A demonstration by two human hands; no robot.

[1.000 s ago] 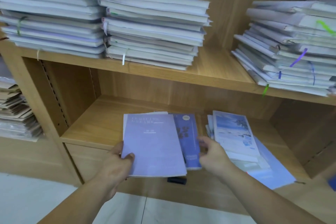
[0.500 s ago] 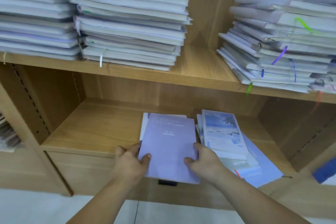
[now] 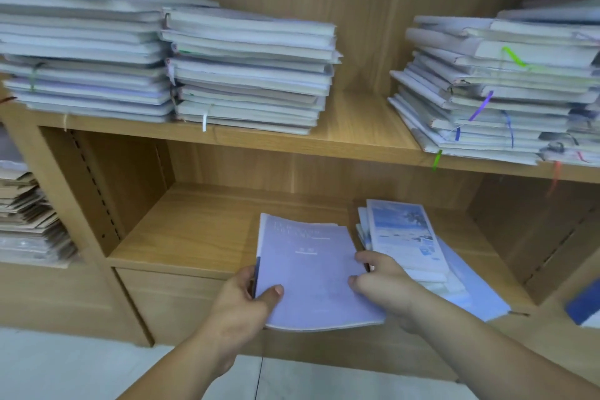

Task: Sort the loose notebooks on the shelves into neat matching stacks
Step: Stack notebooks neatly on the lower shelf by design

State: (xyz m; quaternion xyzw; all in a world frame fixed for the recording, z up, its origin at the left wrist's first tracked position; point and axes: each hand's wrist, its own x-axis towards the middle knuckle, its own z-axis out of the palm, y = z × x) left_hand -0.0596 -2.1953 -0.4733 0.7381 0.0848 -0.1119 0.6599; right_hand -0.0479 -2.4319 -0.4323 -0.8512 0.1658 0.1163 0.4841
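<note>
Both hands grip a lilac notebook (image 3: 311, 273) that lies on the lower shelf (image 3: 194, 237), its near edge hanging out past the shelf's front. The left hand (image 3: 240, 305) clamps the near left corner: thumb (image 3: 274, 292) pressed flat on the cover, fingers curled under and out of sight. A dark blue edge (image 3: 257, 273) shows along the left side just above that hand (another book beneath, or the spine, it cannot be told which). The right hand (image 3: 383, 286) holds the right edge, half closed, with thumb and a bent finger (image 3: 363, 258) on the cover and the other fingers tucked below.

Just beside the right hand lies a loose pile (image 3: 422, 273), fanned and askew, topped by a notebook with a sky-and-beach picture (image 3: 402, 234); a pale blue cover (image 3: 477, 295) sticks out from under it toward the right. Whether the hand touches the pile cannot be told.

On the upper shelf (image 3: 357, 127) stand three tall stacks of pale notebooks: two on the left (image 3: 81, 52) (image 3: 250, 71), touching each other, and a slanting one on the right (image 3: 500, 91) with coloured ribbons hanging from it.
</note>
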